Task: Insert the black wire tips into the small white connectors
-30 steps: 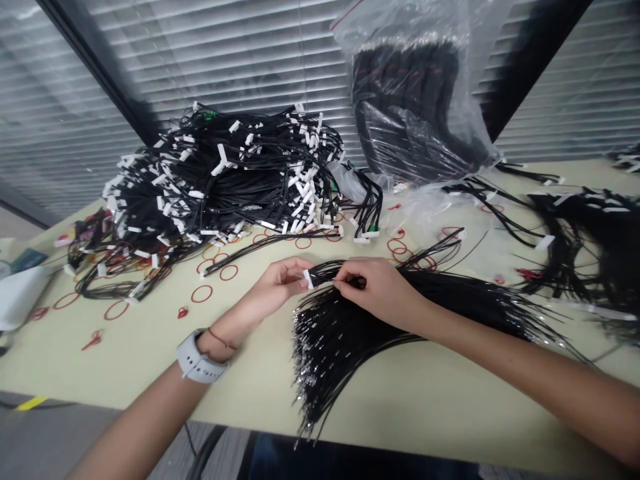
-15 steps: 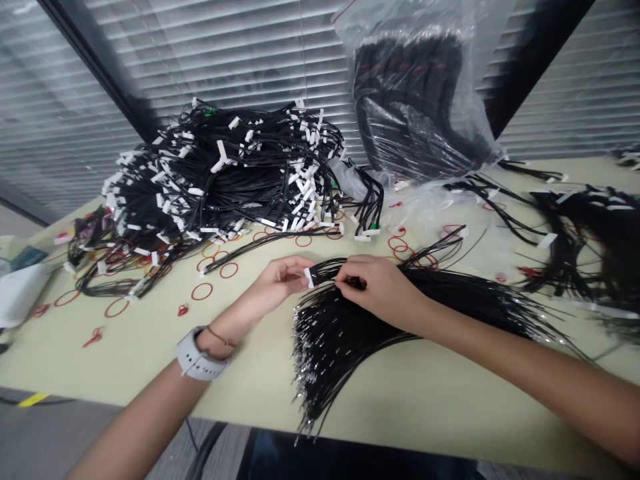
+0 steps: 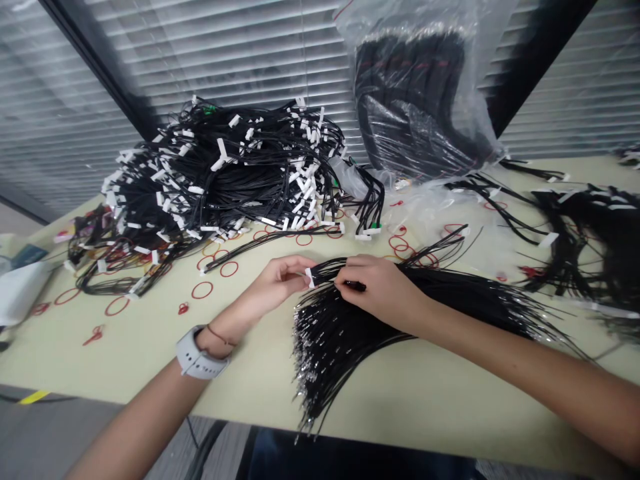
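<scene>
Between the fingers of my left hand (image 3: 281, 279) is a small white connector (image 3: 310, 277), pinched at its left side. Several black wires (image 3: 327, 269) run out of it to the right, toward my right hand (image 3: 373, 285). That hand is closed in a pinch just right of the connector, apparently on a thin black wire whose tip is too small to make out. Below both hands lies a thick bundle of loose black wires (image 3: 345, 340) with silvery crimped ends fanned toward the table's front edge. My left wrist wears a grey watch band.
A tall heap of black cables with white connectors (image 3: 240, 180) fills the back left. A clear plastic bag (image 3: 415, 107) of black wires leans on the blinds. Red rubber bands (image 3: 202, 290) are scattered over the table (image 3: 150, 353). More dark cables (image 3: 600, 233) lie at the right.
Both hands stay almost in place. The fingers of my right hand have shifted slightly at the wire beside the connector; the connector is still in my left hand.
</scene>
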`<state>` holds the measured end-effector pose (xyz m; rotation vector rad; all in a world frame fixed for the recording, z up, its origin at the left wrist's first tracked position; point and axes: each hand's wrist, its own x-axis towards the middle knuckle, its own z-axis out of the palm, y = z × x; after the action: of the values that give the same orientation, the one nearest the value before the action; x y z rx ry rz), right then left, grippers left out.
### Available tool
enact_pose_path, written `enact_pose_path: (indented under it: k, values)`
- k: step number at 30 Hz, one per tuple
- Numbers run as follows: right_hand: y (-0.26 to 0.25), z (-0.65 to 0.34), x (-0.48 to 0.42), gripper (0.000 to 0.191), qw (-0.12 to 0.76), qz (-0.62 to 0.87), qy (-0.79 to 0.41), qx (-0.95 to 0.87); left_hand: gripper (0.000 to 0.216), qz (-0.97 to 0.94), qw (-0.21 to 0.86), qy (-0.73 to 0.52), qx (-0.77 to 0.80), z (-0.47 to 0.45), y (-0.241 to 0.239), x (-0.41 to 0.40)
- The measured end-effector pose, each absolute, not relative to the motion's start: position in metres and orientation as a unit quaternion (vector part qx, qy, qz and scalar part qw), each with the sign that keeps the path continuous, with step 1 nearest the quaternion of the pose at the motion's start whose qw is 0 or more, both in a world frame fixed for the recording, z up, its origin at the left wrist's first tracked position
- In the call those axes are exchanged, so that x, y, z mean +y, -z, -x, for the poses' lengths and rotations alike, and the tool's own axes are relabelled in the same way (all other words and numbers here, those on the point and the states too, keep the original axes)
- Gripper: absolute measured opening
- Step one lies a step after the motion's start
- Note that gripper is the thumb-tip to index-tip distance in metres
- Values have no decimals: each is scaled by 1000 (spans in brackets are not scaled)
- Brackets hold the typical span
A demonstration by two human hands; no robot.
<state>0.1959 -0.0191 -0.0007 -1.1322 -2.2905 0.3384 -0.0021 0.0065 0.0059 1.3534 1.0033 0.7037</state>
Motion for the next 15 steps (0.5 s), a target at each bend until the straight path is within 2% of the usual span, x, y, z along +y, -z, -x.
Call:
enact_pose_path:
  k: [9, 15]
  values:
    - [-5, -197, -23, 13, 237, 419, -128, -867, 24, -599, 600, -306, 433, 2, -6, 7]
    - [-5, -196, -22, 12, 262, 430, -138, -853, 23, -604, 597, -311, 427, 3, -4, 8]
